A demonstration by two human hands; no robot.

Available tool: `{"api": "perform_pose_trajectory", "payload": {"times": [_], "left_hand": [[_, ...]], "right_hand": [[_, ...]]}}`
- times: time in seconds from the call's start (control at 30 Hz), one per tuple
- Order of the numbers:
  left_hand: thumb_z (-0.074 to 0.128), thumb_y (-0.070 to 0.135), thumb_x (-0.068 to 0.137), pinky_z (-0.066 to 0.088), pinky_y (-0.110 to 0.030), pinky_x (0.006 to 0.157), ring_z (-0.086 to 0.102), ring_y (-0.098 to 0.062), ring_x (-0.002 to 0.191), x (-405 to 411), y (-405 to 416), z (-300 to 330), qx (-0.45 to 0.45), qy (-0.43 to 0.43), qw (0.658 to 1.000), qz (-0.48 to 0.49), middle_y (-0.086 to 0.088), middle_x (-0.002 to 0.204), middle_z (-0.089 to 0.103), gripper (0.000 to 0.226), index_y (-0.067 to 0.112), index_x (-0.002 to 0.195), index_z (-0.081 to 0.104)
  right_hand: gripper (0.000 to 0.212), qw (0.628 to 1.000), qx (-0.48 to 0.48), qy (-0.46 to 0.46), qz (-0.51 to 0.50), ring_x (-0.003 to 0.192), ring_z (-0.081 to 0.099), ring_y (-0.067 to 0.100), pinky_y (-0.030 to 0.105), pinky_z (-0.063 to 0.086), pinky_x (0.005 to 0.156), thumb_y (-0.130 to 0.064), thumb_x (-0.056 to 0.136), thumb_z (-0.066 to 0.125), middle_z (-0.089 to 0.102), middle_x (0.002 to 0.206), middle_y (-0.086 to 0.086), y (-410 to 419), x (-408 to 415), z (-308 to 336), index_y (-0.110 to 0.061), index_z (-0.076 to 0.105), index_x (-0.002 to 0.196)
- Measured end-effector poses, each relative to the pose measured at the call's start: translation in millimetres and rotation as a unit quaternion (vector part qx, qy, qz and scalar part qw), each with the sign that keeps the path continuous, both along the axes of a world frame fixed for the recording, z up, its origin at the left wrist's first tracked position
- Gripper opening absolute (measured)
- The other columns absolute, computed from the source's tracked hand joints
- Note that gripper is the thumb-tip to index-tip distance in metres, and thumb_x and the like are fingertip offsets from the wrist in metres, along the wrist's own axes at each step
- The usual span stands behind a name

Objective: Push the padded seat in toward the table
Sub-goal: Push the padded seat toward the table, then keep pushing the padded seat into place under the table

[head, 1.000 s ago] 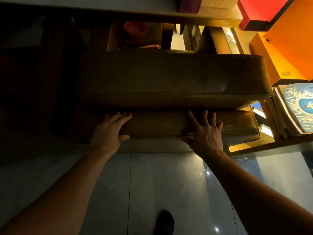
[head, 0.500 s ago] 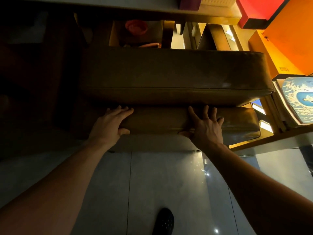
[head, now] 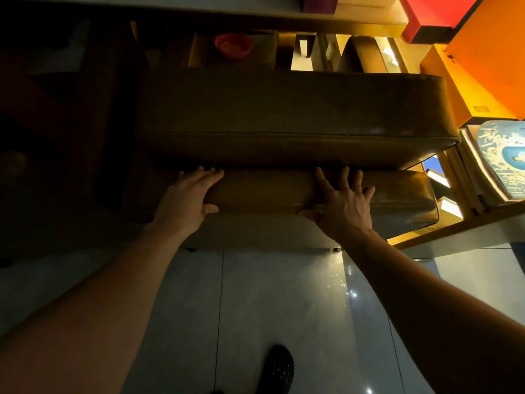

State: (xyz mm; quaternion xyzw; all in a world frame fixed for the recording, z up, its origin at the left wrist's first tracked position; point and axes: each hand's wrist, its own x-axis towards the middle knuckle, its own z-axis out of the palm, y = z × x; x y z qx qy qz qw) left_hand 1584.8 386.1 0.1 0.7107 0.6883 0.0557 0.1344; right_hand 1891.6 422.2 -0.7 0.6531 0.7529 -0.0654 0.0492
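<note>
The padded seat is a low brown leather cushion at mid-frame, its far part hidden under a larger brown padded cushion. My left hand lies on the seat's near left edge, fingers on top and thumb on the front face. My right hand holds the near edge further right the same way, fingers spread. A wooden table edge runs along the top of the view.
Orange boxes and a red box stand at the upper right. A stack of magazines lies on a shelf at right. A red bowl sits beyond the cushions. My dark shoe is on the pale tiled floor.
Both hands and the seat have shifted slightly away from me, toward the table. The hold of each hand looks the same.
</note>
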Motion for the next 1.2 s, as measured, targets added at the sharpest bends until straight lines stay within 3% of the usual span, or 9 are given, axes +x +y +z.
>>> {"api": "perform_pose_trajectory", "payload": {"times": [0.27,0.43,0.63,0.77,0.97,1.2], "left_hand": [[0.074,0.024,0.083,0.025,-0.052,0.117,0.019,-0.026,0.147,6,2,4,-0.021,0.017,0.999,0.017,0.004,0.159,0.028,0.083,0.032,0.150,0.027],[0.067,0.032,0.089,0.017,-0.048,0.117,0.007,-0.024,0.149,17,-8,13,-0.046,0.040,0.998,0.037,0.004,0.163,0.011,0.086,0.032,0.154,0.010],[0.059,0.056,0.088,0.021,-0.045,0.116,0.013,-0.024,0.148,9,-18,30,-0.060,0.046,0.995,0.063,0.003,0.163,0.014,0.083,0.035,0.154,0.014],[0.055,0.061,0.088,0.024,-0.045,0.115,0.017,-0.025,0.147,-9,-32,48,-0.067,0.043,0.993,0.082,0.002,0.162,0.017,0.082,0.035,0.154,0.014],[0.057,0.065,0.084,0.022,-0.047,0.116,0.016,-0.025,0.147,-64,-57,82,-0.066,0.001,0.994,0.091,0.002,0.162,0.016,0.086,0.035,0.153,0.015],[0.055,0.069,0.084,0.022,-0.047,0.118,0.011,-0.023,0.149,-183,-99,117,-0.040,-0.035,0.996,0.069,0.003,0.163,0.013,0.090,0.036,0.154,0.010]], "right_hand": [[0.103,1.000,-0.022,-0.007,-0.003,0.148,-0.006,0.051,0.073,0.012,0.114,-0.080,0.080,0.049,-0.003,0.164,0.022,0,0,2,-0.037,-0.004,0.156],[0.100,0.998,-0.061,-0.003,0.003,0.148,-0.010,0.049,0.071,0.012,0.115,-0.076,0.084,0.049,-0.009,0.165,0.018,2,4,12,-0.038,-0.009,0.155],[0.088,0.995,-0.088,0.039,-0.006,0.150,0.004,0.041,0.063,0.025,0.116,-0.064,0.087,0.056,0.006,0.164,0.016,-1,0,34,-0.037,0.008,0.156],[0.090,0.994,-0.094,0.047,-0.006,0.152,0.005,0.039,0.059,0.022,0.119,-0.067,0.088,0.053,0.008,0.165,0.016,-22,-14,43,-0.035,0.005,0.157],[0.094,0.992,-0.110,0.057,0.009,0.153,0.000,0.037,0.058,0.014,0.122,-0.075,0.086,0.047,-0.001,0.166,0.015,-47,-78,70,-0.037,-0.001,0.156],[0.093,0.993,-0.094,0.063,0.017,0.153,0.004,0.035,0.056,0.019,0.121,-0.074,0.085,0.050,0.003,0.167,0.012,-90,-211,105,-0.038,0.003,0.157]]}}
